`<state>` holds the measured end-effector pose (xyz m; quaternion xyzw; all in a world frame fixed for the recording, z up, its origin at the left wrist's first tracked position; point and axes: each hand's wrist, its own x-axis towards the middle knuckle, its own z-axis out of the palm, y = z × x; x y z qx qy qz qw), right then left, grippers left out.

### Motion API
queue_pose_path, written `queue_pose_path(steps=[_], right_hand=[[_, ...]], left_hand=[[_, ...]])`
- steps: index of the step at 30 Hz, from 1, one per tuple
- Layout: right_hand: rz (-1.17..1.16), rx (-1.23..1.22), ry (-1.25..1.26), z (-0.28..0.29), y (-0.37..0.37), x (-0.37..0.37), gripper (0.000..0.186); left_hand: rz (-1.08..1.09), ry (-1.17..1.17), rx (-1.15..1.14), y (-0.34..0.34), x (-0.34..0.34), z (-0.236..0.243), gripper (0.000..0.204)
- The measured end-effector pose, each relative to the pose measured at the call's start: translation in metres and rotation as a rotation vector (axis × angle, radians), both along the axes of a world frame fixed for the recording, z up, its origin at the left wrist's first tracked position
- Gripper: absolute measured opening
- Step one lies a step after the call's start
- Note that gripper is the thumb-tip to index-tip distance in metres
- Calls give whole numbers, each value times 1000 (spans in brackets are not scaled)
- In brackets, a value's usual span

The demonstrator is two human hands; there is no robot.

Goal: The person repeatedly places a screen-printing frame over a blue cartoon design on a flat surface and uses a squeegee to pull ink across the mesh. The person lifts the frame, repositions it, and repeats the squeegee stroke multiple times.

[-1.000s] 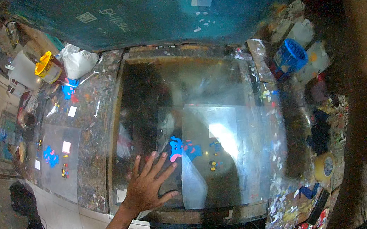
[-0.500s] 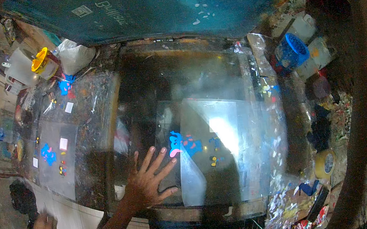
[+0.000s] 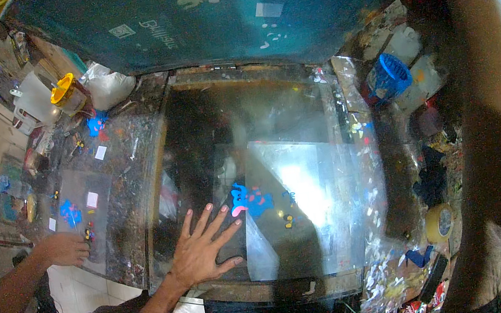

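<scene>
My left hand lies palm down with its fingers spread on the glossy dark tabletop. Just beyond its fingertips is a blue and pink cartoon figure on a clear sheet. A small yellow and black figure sits to the right of it. Pale glare covers part of the sheet. My right hand is out of view. Another person's hand, on a bare forearm from the left, is by the near edge of a second clear sheet with a similar blue figure.
A tilted teal panel spans the back. To the left stand a yellow-rimmed tub and a white bag. Right are a blue bucket, a tape roll and scattered scraps. A large brown shape, unidentifiable, borders the right.
The other person's hand has moved up from below the left sheet to its near edge. My left hand stays flat on the table. The view has shifted slightly.
</scene>
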<state>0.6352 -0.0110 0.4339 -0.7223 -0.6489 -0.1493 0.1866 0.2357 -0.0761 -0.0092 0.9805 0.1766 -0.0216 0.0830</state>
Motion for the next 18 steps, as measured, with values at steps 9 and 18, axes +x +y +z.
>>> queue_pose_path(steps=[9,18], right_hand=[[-135,-3,-97,0,25,30,59],[-90,181,-29,-116,-112,-75,62]], left_hand=[[29,-133,-222,-81,52,35,105],[342,-936,447,-24,66,159,91]])
